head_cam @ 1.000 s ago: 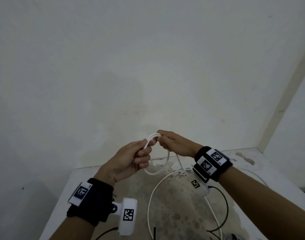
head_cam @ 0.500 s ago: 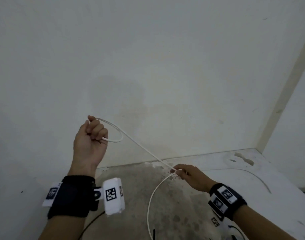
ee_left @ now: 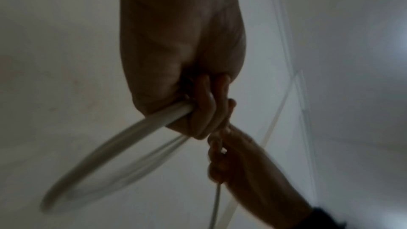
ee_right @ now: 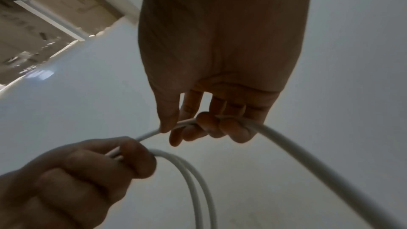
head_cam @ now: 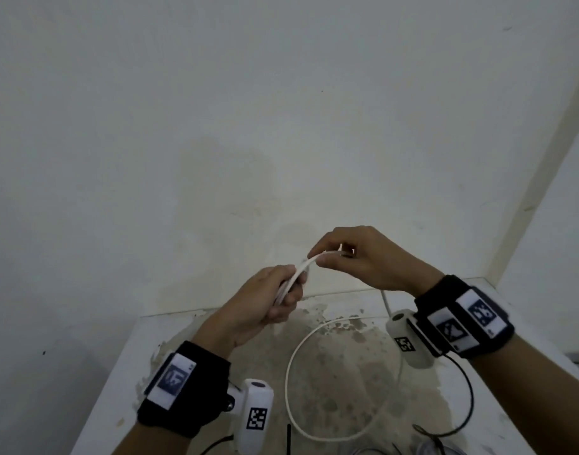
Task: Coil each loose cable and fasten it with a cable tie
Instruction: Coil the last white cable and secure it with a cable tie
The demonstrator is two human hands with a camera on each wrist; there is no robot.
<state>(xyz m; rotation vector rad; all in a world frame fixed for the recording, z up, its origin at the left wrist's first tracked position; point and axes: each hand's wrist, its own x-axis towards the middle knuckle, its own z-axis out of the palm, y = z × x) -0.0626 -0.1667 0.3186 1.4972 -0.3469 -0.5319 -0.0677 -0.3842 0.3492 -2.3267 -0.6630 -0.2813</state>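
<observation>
- The left hand [head_cam: 268, 300] is held up over the far part of the table [head_cam: 117, 382], its fingers curled round a small bundle of loops of the white cable [head_cam: 294, 280].
- In the right wrist view two strands of that cable [ee_right: 193, 177] leave the left fist [ee_right: 72, 177] and curve down side by side.
- The right hand [head_cam: 363, 257] sits just right of the left one and slightly higher, close enough that the knuckles nearly meet; its thumb and curled fingers [ee_right: 207, 124] pinch the same cable where it comes out of the left hand's grip.
- From the right hand the cable runs down to the table and lies there in one wide open curve [head_cam: 289, 382] between the two forearms.
- The left wrist view shows the loops [ee_left: 105, 151] hanging below the left hand [ee_left: 182, 58], blurred, with the right hand [ee_left: 240, 161] close beneath it.
- A thin black cable [head_cam: 468, 389] curls on the near right of the table, by the right wrist camera [head_cam: 409, 339].
- The tabletop is white with a large brownish stain [head_cam: 340, 366] in the middle.
</observation>
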